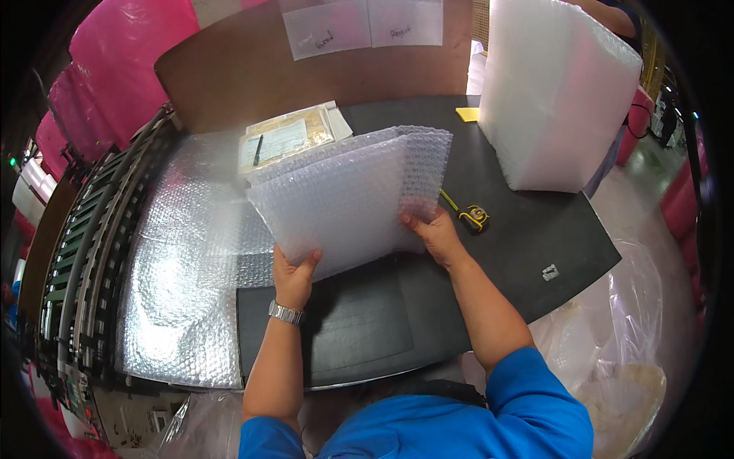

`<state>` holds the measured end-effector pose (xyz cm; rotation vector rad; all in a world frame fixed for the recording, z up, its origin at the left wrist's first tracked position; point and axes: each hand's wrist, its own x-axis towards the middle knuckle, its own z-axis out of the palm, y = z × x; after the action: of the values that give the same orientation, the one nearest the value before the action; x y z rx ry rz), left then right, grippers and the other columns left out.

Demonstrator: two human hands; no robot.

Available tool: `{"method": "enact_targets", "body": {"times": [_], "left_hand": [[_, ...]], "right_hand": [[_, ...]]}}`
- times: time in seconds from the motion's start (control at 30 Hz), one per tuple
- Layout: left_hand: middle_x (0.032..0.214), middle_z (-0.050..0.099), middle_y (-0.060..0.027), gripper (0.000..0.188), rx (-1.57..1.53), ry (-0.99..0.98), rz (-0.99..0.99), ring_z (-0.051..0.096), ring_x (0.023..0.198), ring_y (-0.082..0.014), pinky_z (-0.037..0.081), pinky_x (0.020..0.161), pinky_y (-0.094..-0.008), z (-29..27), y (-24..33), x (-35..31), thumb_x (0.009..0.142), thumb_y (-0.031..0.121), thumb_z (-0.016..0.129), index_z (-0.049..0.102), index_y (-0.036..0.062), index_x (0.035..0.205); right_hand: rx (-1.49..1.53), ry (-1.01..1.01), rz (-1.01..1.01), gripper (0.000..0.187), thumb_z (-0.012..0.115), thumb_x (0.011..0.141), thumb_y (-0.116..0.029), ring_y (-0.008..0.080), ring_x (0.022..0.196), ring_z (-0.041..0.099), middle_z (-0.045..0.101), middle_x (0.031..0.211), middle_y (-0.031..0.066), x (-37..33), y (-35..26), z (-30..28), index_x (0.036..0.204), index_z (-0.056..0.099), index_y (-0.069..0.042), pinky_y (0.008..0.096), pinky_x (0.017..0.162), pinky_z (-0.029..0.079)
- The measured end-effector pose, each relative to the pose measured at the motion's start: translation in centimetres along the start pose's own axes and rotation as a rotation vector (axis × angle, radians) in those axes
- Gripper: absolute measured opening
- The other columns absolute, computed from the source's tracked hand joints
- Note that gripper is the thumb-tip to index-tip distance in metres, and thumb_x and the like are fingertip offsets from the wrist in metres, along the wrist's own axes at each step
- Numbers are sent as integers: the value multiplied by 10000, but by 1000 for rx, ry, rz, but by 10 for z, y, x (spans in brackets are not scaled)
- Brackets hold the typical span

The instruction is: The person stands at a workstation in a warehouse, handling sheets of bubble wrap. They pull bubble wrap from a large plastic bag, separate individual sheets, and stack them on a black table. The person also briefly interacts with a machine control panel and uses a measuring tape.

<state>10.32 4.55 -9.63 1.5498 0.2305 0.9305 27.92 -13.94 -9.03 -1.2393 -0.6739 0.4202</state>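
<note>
Head: bubble wrap (336, 203), handwritten signs (327, 23)

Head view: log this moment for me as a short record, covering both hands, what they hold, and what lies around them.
Left hand: grips the lower left part of the bubble-wrap pieces
Right hand: grips their right side
Left wrist: metal-band wristwatch
Work surface: dark tabletop
Left of hands: bubble-wrap sheet, laid flat
Beyond hands: papers with a pen on top
Right of hands: tape measure
Far right: large white block, upright; yellow note beside it
</note>
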Motion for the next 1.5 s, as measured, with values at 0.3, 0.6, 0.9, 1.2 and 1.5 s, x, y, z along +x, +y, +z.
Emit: {"method": "enact_targets", "body": {"times": [0.3, 0.6, 0.9, 1.2, 1.5], "left_hand": [[967, 545, -83, 436, 127, 128, 128, 520, 878, -155, 421, 768, -283, 0, 10, -2, 726, 161, 695, 430, 26, 1046], [910, 553, -81, 391, 184, 127, 164, 529, 814, -152, 431, 724, -279, 4, 11, -1, 735, 181, 686, 440, 28, 997], [873, 568, -131, 355, 582, -133, 310, 577, 792, -222, 447, 672, -309, -7, -23, -8, 765, 230, 618, 457, 12, 995], [923, 588, -115, 373, 545, -142, 308, 576, 847, -224, 435, 736, -314, 0, -23, -12, 770, 276, 597, 509, 10, 1016], [947, 613, -81, 175, 547, -104, 328, 538, 925, -169, 391, 831, -303, 6, -16, -13, 770, 146, 634, 636, 36, 906]], "right_hand": [[34, 63, -91, 396, 667, 744, -150, 109, 890, 482, 509, 945, 1, 8, 8, -5, 1093, 491, -88, 257, 799, 402], [157, 189, -193, 359, 617, 775, -84, 113, 944, 468, 505, 990, 34, 6, -8, -11, 1107, 485, -55, 257, 861, 371], [551, 41, -391, 309, 618, 777, -71, 96, 935, 465, 509, 980, 9, -18, -50, 7, 1060, 494, -56, 241, 876, 358], [663, 22, -365, 146, 562, 789, 13, 85, 786, 514, 544, 848, 8, -21, -54, -3, 911, 535, -63, 222, 767, 423], [648, 24, -373, 127, 543, 805, -5, 105, 809, 535, 567, 873, 28, -19, -48, -4, 918, 543, -63, 246, 772, 425]]}}
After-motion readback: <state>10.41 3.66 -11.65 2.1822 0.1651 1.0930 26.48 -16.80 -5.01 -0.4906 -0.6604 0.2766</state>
